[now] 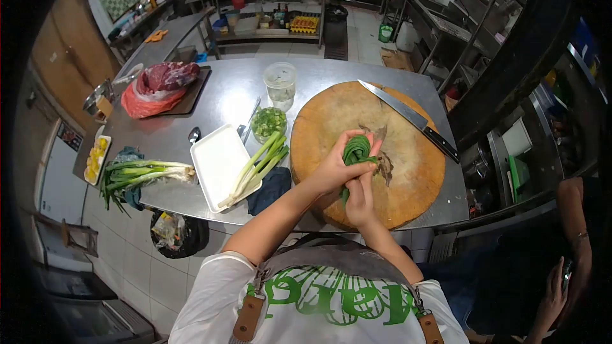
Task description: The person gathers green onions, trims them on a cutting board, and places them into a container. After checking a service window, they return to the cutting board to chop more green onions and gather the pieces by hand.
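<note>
- Over the round chopping board [408,178], the left grip [331,169] is clasping a coiled green onion [357,150].
- Right grip [360,202] is pinching the same coil from below.
- Knife [408,118] is lying on the board's far side.
- Steel tabletop [319,73] is carrying a white tray [213,156] and raw meat [164,78].

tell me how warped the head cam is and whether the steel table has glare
Head view: heavy fisheye, the steel table edges bow, corners go black; soft glare beside the plastic tub; left hand, right hand and the scallion bundle they grip look sharp.
</note>
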Tool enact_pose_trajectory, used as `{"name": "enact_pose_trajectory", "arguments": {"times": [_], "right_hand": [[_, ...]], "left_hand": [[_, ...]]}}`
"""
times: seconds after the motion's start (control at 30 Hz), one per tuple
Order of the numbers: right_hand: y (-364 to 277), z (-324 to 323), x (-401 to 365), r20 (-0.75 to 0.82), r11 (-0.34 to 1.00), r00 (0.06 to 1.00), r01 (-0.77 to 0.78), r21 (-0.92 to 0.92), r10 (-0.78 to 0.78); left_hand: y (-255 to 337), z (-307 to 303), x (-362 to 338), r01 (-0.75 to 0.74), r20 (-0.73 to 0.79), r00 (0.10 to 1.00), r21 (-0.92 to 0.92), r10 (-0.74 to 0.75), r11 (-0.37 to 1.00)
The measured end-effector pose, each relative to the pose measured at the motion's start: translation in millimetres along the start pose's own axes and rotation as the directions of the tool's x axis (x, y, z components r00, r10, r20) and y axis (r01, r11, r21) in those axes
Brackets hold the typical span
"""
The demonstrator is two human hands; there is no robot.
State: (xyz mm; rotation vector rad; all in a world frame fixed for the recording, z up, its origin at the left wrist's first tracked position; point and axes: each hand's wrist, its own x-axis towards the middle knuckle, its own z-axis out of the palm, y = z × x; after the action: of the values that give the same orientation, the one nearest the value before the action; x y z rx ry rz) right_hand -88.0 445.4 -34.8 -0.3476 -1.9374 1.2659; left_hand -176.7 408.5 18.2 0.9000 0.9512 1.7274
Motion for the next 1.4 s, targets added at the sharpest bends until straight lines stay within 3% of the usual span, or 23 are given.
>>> {"name": "enact_pose_trajectory", "arguments": {"times": [0.17,0.2,0.23,0.27,0.3,0.33,0.37,0.4,0.43,0.47,0.5,0.53,0.6,0.67,0.8,0.87,0.9,0.97,1.0,1.07,1.13,1.23,1.4], "right_hand": [[9.7,-6.2,-3.4,0.118,0.993,0.992,-0.038,-0.108,0.051],[-1.5,-13.5,-0.7,0.119,0.993,0.991,-0.042,-0.108,0.055],[-22.9,-27.1,7.1,0.208,0.93,0.973,-0.013,-0.368,0.096],[-35.2,-39.3,14.3,0.279,0.801,0.948,0.044,-0.598,0.156],[-34.9,-50.4,19.9,0.277,0.801,0.949,0.046,-0.597,0.152],[-33.7,-62.2,24.1,0.245,0.888,0.967,0.051,-0.456,0.071],[-34.4,-69.9,27.6,0.2,0.951,0.98,0.062,-0.304,0.0],[-49.2,-74.9,32.5,0.211,0.969,0.975,-0.017,-0.248,0.072],[-53.4,-76.7,35.6,0.21,0.968,0.975,-0.024,-0.248,0.078],[-55.9,-77.6,38.7,0.333,0.972,0.939,-0.006,-0.236,0.087],[-56.6,-78.2,41.1,0.448,0.975,0.889,0.013,-0.22,0.09],[-47.4,-76.4,41.9,0.419,0.884,0.902,0.279,-0.375,-0.107],[-32.1,-79.0,38.8,0.408,0.919,0.911,0.202,-0.338,-0.05],[-23.8,-82.0,38.3,0.399,0.946,0.917,0.12,-0.301,0.01],[-5.2,-88.5,35.1,0.397,0.913,0.913,0.239,-0.332,-0.094],[6.9,-94.9,35.4,0.408,0.894,0.899,0.305,-0.33,-0.156],[10.8,-98.7,33.4,0.401,0.909,0.907,0.268,-0.321,-0.126],[15.0,-104.8,30.7,0.392,0.922,0.916,0.221,-0.318,-0.085],[14.2,-104.9,31.9,0.409,0.917,0.91,0.221,-0.332,-0.071],[12.9,-104.9,32.5,0.422,0.909,0.905,0.222,-0.352,-0.058],[10.0,-106.2,34.6,0.44,0.812,0.874,0.405,-0.421,-0.208],[-20.7,-113.2,34.6,0.429,0.704,0.866,0.473,-0.53,-0.258],[-23.9,-98.3,26.5,0.472,0.662,0.847,0.502,-0.556,-0.246]], "left_hand": [[7.1,-18.7,-1.0,0.003,0.071,0.997,0.197,-0.018,0.98],[7.3,-28.5,1.2,0.071,0.092,0.991,0.292,-0.102,0.954],[4.9,-35.3,3.0,0.133,0.104,0.977,0.385,-0.187,0.913],[0.1,-38.6,4.7,0.069,0.122,0.985,0.349,-0.119,0.934],[6.4,-36.5,3.3,0.066,0.124,0.986,0.352,-0.116,0.934],[17.2,-31.2,-1.4,-0.095,0.121,0.993,0.723,0.01,0.684],[24.5,-25.8,-5.1,-0.2,0.172,0.977,0.94,0.123,0.278],[27.7,-21.0,-5.7,-0.2,0.172,0.978,0.939,0.121,0.281],[29.6,-16.0,-5.7,-0.218,0.208,0.976,0.957,0.068,0.192],[30.3,-13.3,-4.7,-0.241,0.241,0.97,0.965,0.011,0.1],[28.8,-13.9,-1.5,-0.245,0.245,0.969,0.965,0.006,0.098],[25.7,-16.0,2.9,-0.286,0.287,0.958,0.955,-0.008,0.079],[20.0,-18.5,7.5,-0.332,0.334,0.942,0.942,-0.025,0.059],[15.2,-20.8,9.3,-0.354,0.367,0.925,0.926,-0.1,0.128],[0.7,-33.9,14.6,-0.435,0.482,0.859,0.865,-0.172,0.252],[-8.8,-36.7,11.8,-0.579,0.586,0.81,0.808,-0.033,0.109],[-11.2,-34.9,8.9,-0.582,0.588,0.808,0.806,-0.033,0.111],[-17.4,-29.0,1.9,-0.537,0.538,0.843,0.842,-0.006,-0.053],[-19.2,-27.5,0.6,-0.542,0.542,0.84,0.839,-0.01,-0.046],[-20.8,-26.2,0.0,-0.511,0.514,0.857,0.842,-0.027,-0.172],[-25.2,-26.0,-1.6,-0.494,0.501,0.865,0.847,-0.018,-0.196],[-25.1,-25.5,-3.0,-0.476,0.488,0.873,0.851,-0.002,-0.223],[-28.5,-27.9,-2.6,-0.486,0.497,0.868,0.853,0.01,-0.189]]}}
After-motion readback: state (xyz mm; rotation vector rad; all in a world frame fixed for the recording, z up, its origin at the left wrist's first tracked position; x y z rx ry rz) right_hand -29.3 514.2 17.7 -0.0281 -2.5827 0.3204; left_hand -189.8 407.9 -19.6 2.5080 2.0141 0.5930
